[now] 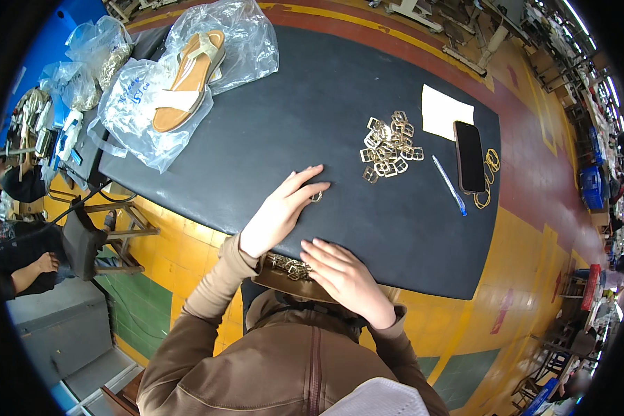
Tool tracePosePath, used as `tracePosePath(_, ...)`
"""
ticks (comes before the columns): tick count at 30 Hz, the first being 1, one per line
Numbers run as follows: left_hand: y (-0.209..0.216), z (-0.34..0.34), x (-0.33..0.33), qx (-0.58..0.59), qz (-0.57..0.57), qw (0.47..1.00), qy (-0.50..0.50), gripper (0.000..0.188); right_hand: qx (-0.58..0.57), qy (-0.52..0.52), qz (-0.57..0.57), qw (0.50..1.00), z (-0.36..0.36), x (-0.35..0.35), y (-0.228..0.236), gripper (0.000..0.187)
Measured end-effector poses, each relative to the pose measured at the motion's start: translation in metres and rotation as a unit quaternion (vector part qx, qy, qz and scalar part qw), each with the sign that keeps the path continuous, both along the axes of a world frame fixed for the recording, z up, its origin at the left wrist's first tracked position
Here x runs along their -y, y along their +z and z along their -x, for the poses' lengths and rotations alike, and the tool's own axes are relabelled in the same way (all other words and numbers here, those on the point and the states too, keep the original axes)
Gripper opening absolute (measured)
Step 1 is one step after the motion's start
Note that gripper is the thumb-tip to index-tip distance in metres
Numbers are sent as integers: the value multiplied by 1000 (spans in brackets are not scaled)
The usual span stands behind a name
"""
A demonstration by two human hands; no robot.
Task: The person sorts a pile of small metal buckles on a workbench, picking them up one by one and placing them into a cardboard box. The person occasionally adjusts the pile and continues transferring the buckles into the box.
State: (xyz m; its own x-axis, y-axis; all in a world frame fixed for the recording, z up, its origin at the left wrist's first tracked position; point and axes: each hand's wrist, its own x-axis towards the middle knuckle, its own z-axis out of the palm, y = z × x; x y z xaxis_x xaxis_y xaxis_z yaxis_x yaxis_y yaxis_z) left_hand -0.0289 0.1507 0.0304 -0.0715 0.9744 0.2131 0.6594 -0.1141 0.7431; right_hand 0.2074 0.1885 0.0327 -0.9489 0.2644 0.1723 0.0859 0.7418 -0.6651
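Note:
My left hand reaches over the black tabletop, fingers pointing right. One small metal buckle is at the underside of its forefinger, seemingly pinched there; the thumb is mostly hidden. Lower right, my right hand lies at the table's near edge with its fingers stretched out and nothing visible in them. Below that edge, partly covered by this hand, a brown box holds many loose buckles. Farther off on the table lies a heap of similar square buckles.
At the right are a white paper, a dark phone, a blue pen and a yellow cord. A tan sandal rests on clear plastic bags at far left. Another person's hand shows beside a stool.

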Motion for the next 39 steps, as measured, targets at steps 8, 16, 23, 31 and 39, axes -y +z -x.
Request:
tracePosePath(8,-5,-11,-65,-129,-15,984,-121,59,-75,-44,54,995,-32,-10,24,35)
tracePosePath(16,5,-12,-14,77,29,990,-117,32,-77,-259,66,961,-19,-54,24,37)
tracePosePath(23,15,2,8,160,15,987,-26,29,-20,-232,-79,969,41,-64,-1,46)
tracePosePath(31,14,17,-4,164,-28,986,8,26,-42,-245,-119,961,39,-47,-1,45)
tracePosePath(39,-3,6,-110,-75,-9,996,-36,50,-22,16,-48,998,21,1,-8,45)
